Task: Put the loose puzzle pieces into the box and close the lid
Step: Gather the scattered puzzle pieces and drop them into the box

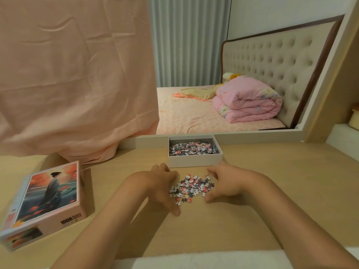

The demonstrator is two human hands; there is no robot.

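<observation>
Pink-white-grey puzzle pieces [191,186], loose heap (box [195,161] part-full), left hand [163,183] and right hand [227,182] alongside, fingers [172,175] slack, empty.

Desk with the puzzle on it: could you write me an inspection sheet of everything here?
Surface: pale wooden desk.
Job's things: loose puzzle pieces piled before the open, part-filled box; lid lies picture up at left.
Clutter: pink cloth draped onto the desk's back left.
Hands: left hand and right hand flank the pile, fingers at its edges.
Cables: nothing seen.
Surroundings: bed with a folded pink quilt, tufted headboard, curtain.
</observation>
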